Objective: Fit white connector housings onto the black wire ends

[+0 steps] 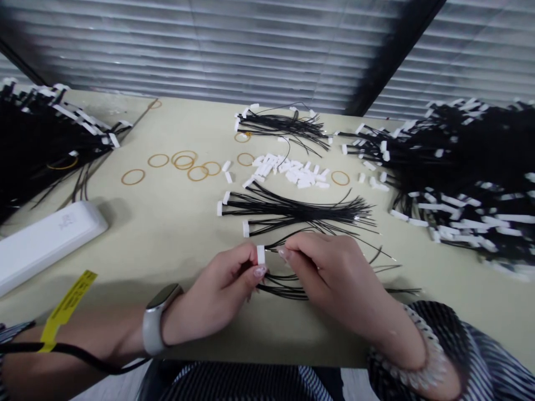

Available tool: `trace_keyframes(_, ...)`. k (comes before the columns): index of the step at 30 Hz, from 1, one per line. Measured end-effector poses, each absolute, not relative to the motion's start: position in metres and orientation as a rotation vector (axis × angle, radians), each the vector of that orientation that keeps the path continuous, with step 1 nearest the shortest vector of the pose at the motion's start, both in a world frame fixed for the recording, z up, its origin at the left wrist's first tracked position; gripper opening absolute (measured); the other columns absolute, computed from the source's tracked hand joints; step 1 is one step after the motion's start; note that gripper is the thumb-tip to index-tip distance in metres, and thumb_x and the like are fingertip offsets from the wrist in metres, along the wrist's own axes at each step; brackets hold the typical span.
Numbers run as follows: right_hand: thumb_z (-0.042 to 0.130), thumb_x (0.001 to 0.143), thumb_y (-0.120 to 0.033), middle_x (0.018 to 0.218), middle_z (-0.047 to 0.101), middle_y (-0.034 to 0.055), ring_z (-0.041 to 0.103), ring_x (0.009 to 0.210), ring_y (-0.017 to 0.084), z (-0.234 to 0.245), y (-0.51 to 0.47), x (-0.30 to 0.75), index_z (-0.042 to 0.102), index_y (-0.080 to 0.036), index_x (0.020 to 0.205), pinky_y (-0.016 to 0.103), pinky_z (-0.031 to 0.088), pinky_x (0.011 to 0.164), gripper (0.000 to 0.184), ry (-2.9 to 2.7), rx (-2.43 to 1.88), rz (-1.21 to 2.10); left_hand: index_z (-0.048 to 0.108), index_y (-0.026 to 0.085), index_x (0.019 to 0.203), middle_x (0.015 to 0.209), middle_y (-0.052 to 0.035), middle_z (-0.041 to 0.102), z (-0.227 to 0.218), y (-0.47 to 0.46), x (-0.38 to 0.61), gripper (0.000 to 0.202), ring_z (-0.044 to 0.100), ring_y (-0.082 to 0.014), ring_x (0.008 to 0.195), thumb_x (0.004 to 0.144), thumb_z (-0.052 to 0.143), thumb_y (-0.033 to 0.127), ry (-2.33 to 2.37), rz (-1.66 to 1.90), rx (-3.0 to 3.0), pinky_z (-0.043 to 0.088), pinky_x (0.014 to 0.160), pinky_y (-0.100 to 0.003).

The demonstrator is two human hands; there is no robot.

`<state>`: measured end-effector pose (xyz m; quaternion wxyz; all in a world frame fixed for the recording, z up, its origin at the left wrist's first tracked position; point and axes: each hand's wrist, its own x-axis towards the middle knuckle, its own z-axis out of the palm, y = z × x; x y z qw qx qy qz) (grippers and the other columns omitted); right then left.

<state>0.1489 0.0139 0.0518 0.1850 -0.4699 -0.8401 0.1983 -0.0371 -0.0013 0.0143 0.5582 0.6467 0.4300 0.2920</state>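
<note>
Pinching is recorded at the left hand [221, 281]: a small white plastic connector [261, 254] is held upright between its fingertips, above the near part of the table. Thin black wires [284, 291] are gathered beneath the right hand [321, 267], whose fingers are pressed together just beside the connector; whether the wires are actually gripped is uncertain, as the fingertips are partly hidden. A wired bundle [292, 210] is laid just beyond the hands on the beige table [167, 192]. Loose connectors [288, 171] are piled farther on, rubber bands [184, 161] are scattered to the left of them, and a large heap of connector-ended wires [468, 167] is placed at the right.
</note>
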Motion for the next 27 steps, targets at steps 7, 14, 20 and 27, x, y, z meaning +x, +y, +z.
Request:
trace_keyframes(7,0.041,0.086,-0.019,0.06,0.052,-0.0018,0.044,0.057,0.009,0.051,0.018,0.149,0.052,-0.017,0.069,0.024,0.026,0.055,0.021,-2.41,-1.327,0.609,0.044,0.017,0.069,0.062,0.0026,0.042,0.016,-0.003,-0.037,0.026,0.037,-0.0101,0.058,0.09,0.039,0.031,1.007,0.677,1.549,0.032,0.053,-0.022)
trace_keyframes(14,0.042,0.084,-0.016,0.058,0.051,-0.0027,0.043,0.055,0.008,0.049,0.018,0.147,0.05,-0.017,0.067,0.024,0.025,0.054,0.019,-2.424,-1.322,0.595,0.042,0.017,0.068,0.062,0.0029,0.04,0.017,0.0,-0.036,0.026,0.035,-0.0098,0.058,0.09,0.038,0.03,0.977,0.633,1.576,0.03,0.053,-0.023)
trace_keyframes(20,0.043,0.084,-0.019,0.056,0.051,-0.0018,0.044,0.053,0.009,0.038,0.013,0.139,0.052,-0.016,0.065,0.024,0.026,0.051,0.021,-2.351,-1.308,0.484,0.043,0.016,0.068,0.062,0.0027,0.041,0.017,-0.001,-0.036,0.024,0.036,-0.0098,0.058,0.09,0.039,0.027,0.965,0.653,1.579,0.032,0.054,-0.022)
trace_keyframes(27,0.053,0.082,-0.021,0.075,0.058,0.002,0.051,0.069,0.011,0.052,0.028,0.162,0.056,-0.017,0.08,0.023,0.038,0.062,0.006,-2.081,-1.272,0.294,0.048,0.016,0.078,0.061,0.0045,0.042,0.011,0.001,-0.039,0.021,0.04,-0.0068,0.05,0.088,0.045,0.035,1.024,0.802,1.269,0.04,0.049,-0.02)
